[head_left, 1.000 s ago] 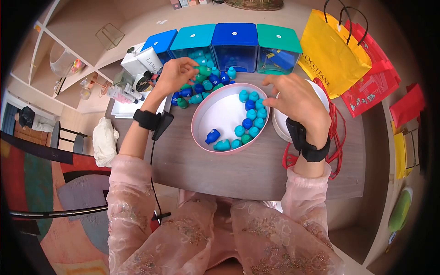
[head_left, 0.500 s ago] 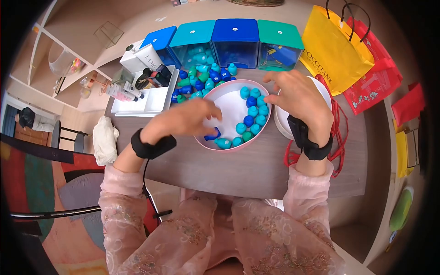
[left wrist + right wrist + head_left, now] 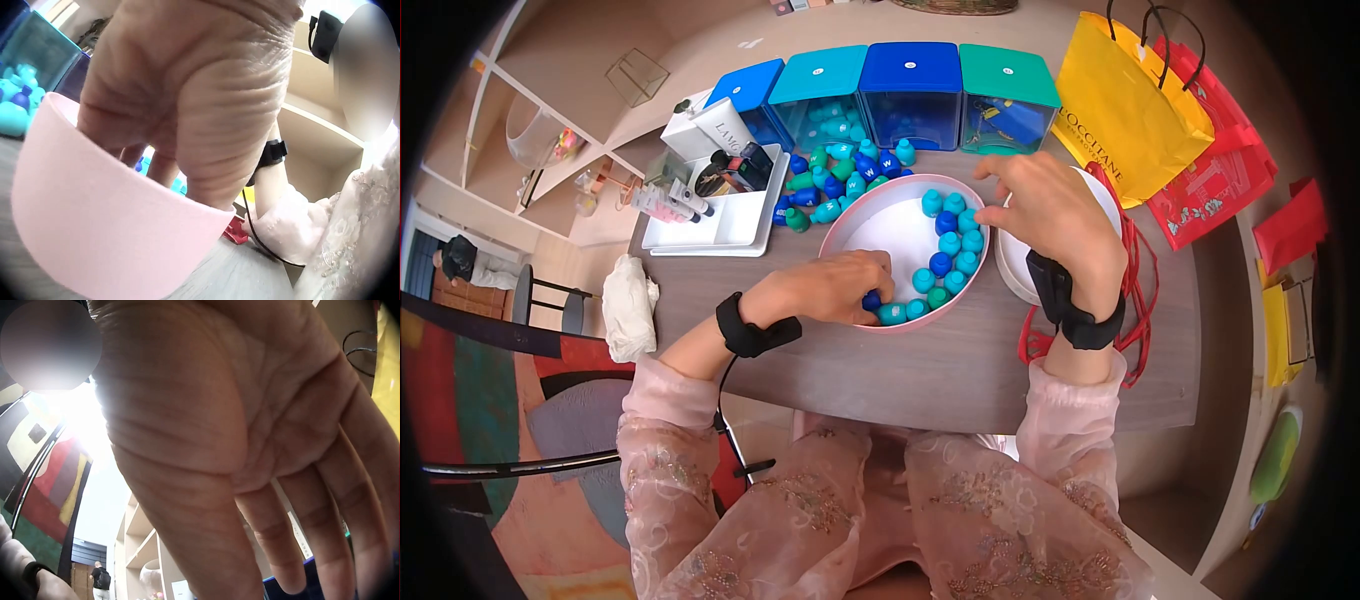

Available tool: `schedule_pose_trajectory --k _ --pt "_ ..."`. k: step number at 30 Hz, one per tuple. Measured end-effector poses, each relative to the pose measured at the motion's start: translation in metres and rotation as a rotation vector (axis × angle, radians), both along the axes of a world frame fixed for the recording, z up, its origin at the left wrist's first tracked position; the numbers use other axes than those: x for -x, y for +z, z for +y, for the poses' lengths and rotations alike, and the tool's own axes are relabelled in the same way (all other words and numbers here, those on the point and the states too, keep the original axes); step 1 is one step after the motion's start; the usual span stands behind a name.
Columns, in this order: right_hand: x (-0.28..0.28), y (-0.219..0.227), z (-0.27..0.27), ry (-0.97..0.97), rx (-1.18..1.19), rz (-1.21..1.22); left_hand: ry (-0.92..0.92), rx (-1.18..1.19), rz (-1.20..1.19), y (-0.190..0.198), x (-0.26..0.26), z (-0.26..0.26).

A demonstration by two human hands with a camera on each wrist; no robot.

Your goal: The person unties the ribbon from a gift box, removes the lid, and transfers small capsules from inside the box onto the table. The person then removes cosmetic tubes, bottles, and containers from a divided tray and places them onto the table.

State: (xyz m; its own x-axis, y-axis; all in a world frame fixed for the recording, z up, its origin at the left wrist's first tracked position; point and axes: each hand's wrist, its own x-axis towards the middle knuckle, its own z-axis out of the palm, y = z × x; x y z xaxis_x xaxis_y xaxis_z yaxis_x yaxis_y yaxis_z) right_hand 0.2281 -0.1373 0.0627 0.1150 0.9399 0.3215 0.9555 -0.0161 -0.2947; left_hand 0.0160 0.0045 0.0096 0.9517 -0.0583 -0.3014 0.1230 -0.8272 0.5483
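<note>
Inside the pink-rimmed oval bowl (image 3: 833, 232), my left hand (image 3: 837, 287) has its fingers round a dark blue bottle-shaped piece (image 3: 872, 300) at the lower left wall. In the left wrist view the hand (image 3: 187, 94) reaches down over the pink wall (image 3: 112, 212), its fingertips hidden. Teal, blue and green pieces (image 3: 971, 241) line the bowl's right side in a curve. My right hand (image 3: 1055, 215) hovers over the bowl's right edge and a white round dish (image 3: 1012, 262), fingers loosely bent, holding nothing; its palm (image 3: 250, 425) fills the right wrist view.
Behind the bowl lies a pile of small bottles (image 3: 855, 184); four lidded bins (image 3: 912, 95) stand beyond. A white tray (image 3: 730, 235) of cosmetics is at the left. Yellow (image 3: 1135, 120) and red bags (image 3: 1215, 185) stand right, near red cords (image 3: 1135, 300). A person (image 3: 475, 262) is far left.
My left hand has come from the bottle pile down into the bowl's lower left and closed round the dark blue piece. My right hand has stayed nearly still.
</note>
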Motion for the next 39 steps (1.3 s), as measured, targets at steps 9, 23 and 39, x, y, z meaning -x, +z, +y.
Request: schedule_pose_trajectory --k 9,23,39 --pt "0.001 0.001 0.001 -0.007 0.007 0.004 -0.006 0.063 -0.065 -0.002 0.001 0.011" --pt "0.000 0.000 0.001 -0.003 -0.005 0.011 -0.024 0.123 -0.049 -0.012 -0.003 0.001" --pt "-0.001 0.002 0.000 -0.007 0.001 0.004 0.002 0.398 -0.044 -0.003 -0.006 0.026"
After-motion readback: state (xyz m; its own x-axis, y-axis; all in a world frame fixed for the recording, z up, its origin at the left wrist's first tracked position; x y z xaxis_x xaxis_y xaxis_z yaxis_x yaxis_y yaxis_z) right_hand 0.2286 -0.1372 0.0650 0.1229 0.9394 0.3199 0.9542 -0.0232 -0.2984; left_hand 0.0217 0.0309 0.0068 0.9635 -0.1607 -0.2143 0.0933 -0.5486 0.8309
